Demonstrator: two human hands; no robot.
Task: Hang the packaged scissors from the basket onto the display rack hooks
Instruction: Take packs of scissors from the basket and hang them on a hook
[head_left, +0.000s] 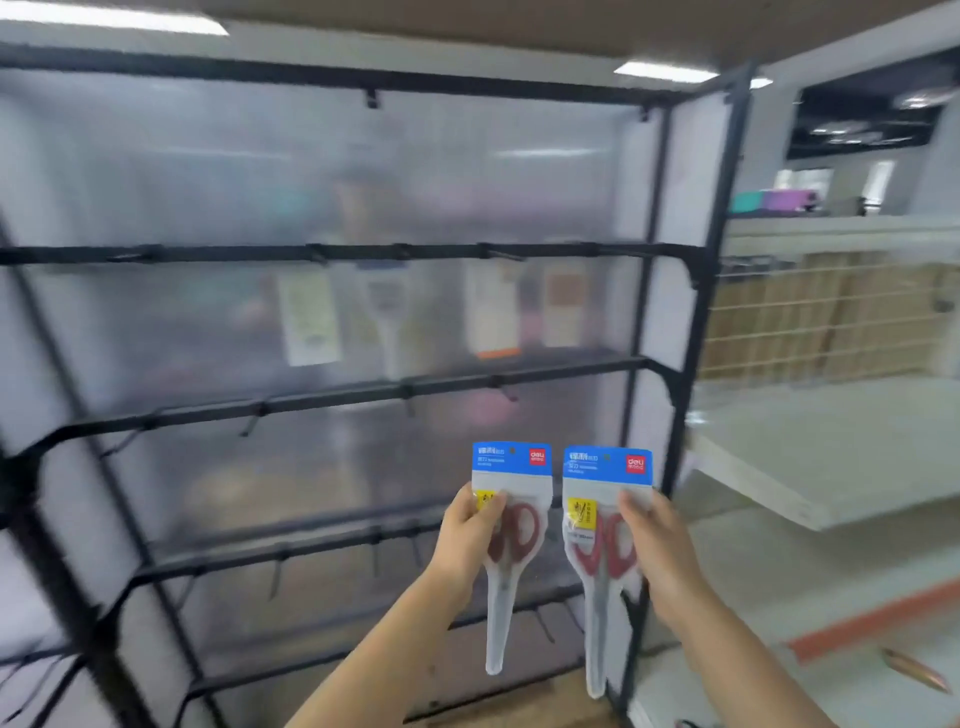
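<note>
Two scissor packs (511, 525) (605, 535) were pinched, one per hand (467, 535) (660, 545). Hang holes could be missed on the blurred rack hooks (504, 392), or a pack dropped.

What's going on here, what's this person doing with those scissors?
A person holds up two packs of red-handled scissors in front of a black display rack. The left hand grips one pack, the right hand the other pack. Neither pack is on a hook yet.

The scissors packs (511, 525) I hold are glossy clear plastic with blue paper headers. The display rack (691, 291) is matt black metal, backed by frosted, ribbed translucent sheeting (208, 171).
</note>
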